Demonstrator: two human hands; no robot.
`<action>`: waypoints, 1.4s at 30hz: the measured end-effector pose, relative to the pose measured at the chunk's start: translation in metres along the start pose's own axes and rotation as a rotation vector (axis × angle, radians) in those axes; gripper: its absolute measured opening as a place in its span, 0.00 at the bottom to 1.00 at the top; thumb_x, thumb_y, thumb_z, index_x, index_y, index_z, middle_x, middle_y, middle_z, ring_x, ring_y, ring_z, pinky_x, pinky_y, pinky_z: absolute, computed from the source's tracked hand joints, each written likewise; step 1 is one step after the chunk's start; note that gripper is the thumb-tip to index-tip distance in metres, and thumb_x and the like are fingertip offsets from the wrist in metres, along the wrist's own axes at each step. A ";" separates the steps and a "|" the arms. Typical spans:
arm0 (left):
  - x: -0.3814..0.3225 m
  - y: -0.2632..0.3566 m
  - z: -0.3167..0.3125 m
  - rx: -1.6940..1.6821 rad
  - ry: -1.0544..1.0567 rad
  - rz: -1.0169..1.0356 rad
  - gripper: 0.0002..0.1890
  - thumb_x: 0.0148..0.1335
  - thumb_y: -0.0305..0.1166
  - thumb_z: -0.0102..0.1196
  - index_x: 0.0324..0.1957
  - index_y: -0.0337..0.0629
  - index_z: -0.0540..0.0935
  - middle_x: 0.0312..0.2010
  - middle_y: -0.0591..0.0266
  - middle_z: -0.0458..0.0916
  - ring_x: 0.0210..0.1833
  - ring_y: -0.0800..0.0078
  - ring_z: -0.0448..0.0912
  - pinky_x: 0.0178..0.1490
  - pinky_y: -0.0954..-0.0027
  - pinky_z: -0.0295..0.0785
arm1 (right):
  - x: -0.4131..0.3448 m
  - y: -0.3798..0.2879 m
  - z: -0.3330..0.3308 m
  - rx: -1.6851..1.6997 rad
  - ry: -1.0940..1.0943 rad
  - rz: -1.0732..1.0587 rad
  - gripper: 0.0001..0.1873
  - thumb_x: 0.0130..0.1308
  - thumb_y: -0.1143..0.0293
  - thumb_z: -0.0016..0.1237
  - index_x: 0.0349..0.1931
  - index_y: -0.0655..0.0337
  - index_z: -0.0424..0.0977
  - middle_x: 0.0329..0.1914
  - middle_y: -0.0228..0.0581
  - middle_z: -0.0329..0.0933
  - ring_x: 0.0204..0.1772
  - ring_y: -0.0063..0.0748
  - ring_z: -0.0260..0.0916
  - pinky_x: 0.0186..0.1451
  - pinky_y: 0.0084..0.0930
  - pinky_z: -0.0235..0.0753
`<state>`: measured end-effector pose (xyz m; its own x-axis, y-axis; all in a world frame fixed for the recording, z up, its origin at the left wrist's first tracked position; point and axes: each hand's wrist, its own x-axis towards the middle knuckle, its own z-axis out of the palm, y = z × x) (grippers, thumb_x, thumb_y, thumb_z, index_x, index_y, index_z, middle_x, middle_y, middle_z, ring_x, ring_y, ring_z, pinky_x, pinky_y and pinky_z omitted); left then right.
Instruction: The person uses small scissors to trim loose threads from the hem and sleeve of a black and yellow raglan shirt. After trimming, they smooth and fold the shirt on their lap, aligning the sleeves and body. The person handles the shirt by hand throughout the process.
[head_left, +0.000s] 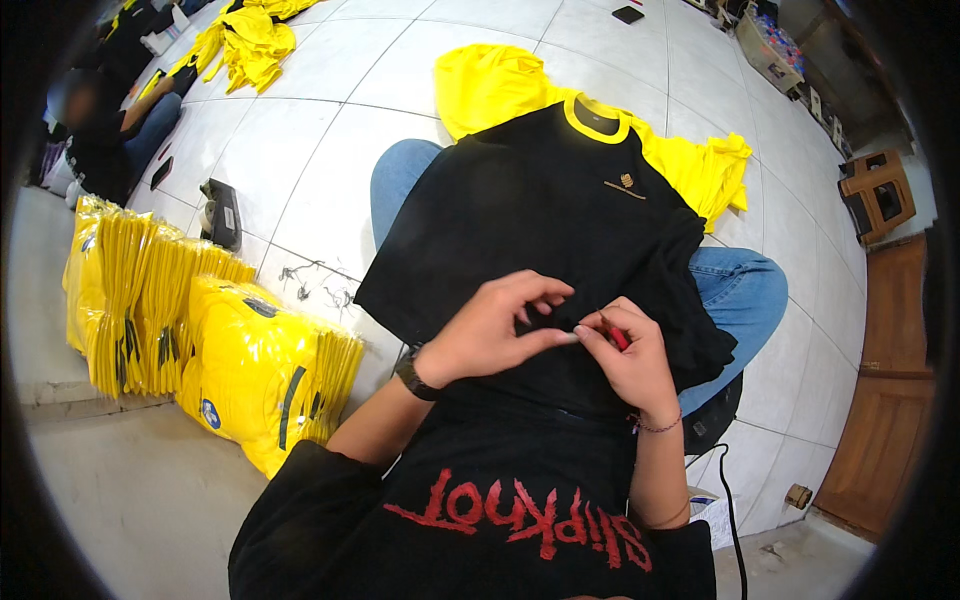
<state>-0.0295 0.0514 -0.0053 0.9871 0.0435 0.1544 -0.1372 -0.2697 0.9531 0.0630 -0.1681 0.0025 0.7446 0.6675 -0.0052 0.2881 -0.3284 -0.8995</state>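
Note:
A black shirt (517, 217) with yellow sleeves and a yellow neckband lies spread across my lap, a small gold emblem on its chest. My left hand (487, 322) is over its lower part, index finger and thumb apart. The left thumb tip meets the fingertips of my right hand (634, 360); whether a thread lies between them is too small to tell. Tucked in my right hand is a small red-handled tool (618, 337) with a thin dark tip, mostly hidden by the fingers.
Bagged yellow garments (247, 360) stand stacked at my left, near a tape dispenser (222, 214) and loose dark threads (300, 281). Another person (105, 142) sits far left by yellow clothing (259, 45). To the right are a brown stool (877, 195), a wooden door (877, 390) and a black cable (731, 510).

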 end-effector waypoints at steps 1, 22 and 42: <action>0.003 0.001 0.009 -0.030 -0.033 -0.002 0.23 0.64 0.29 0.72 0.61 0.39 0.84 0.49 0.61 0.86 0.49 0.75 0.83 0.49 0.73 0.77 | 0.000 0.000 -0.004 0.041 0.006 -0.010 0.06 0.64 0.75 0.65 0.38 0.68 0.83 0.32 0.37 0.76 0.36 0.28 0.73 0.41 0.26 0.71; 0.034 0.008 0.043 -0.480 -0.186 -0.098 0.18 0.71 0.24 0.63 0.62 0.35 0.80 0.44 0.70 0.85 0.45 0.88 0.77 0.51 0.79 0.71 | -0.020 -0.008 -0.053 0.184 0.233 0.128 0.08 0.80 0.68 0.53 0.41 0.63 0.77 0.26 0.19 0.67 0.31 0.10 0.57 0.33 0.18 0.58; 0.051 0.009 0.052 -0.245 -0.165 0.068 0.08 0.72 0.31 0.65 0.39 0.37 0.84 0.30 0.67 0.84 0.31 0.84 0.76 0.37 0.75 0.70 | -0.025 -0.011 -0.059 0.132 0.232 0.140 0.06 0.75 0.72 0.58 0.46 0.64 0.78 0.27 0.27 0.72 0.31 0.18 0.71 0.33 0.24 0.69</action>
<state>0.0239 0.0007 -0.0020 0.9724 -0.1286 0.1947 -0.1996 -0.0258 0.9795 0.0766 -0.2205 0.0378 0.8935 0.4467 -0.0471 0.1036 -0.3069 -0.9461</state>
